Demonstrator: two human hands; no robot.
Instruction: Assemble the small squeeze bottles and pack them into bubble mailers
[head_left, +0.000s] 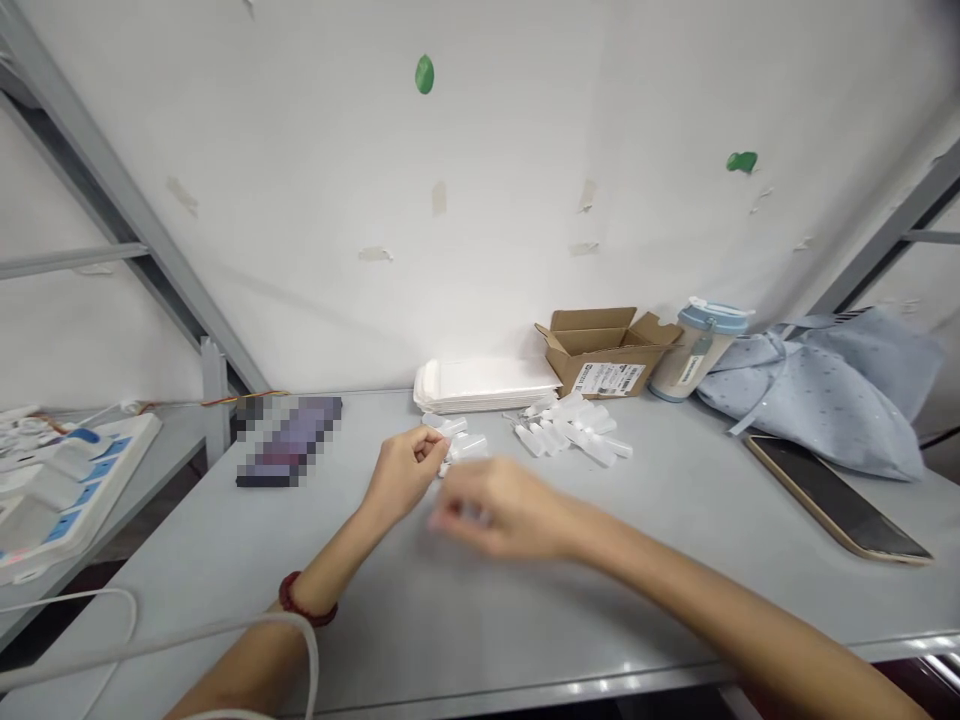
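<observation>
My left hand (409,465) is closed in a pinch at the edge of a small group of translucent white plastic bottles (469,446). Whatever its fingertips hold, if anything, cannot be made out. Just to the right and nearer to me is my right hand (502,510), its fingers curled but smeared by motion, so their hold does not show. It partly covers the small group. A larger pile of similar small bottles (570,430), some with thin tips, lies beyond my right hand, in front of the cardboard box.
Against the wall stand a stack of white packets (487,384), an open cardboard box (611,360) and a lidded cup (697,350). A blue cloth bag (817,390) and a phone (840,500) lie at right. White cables (217,628) cross the near left.
</observation>
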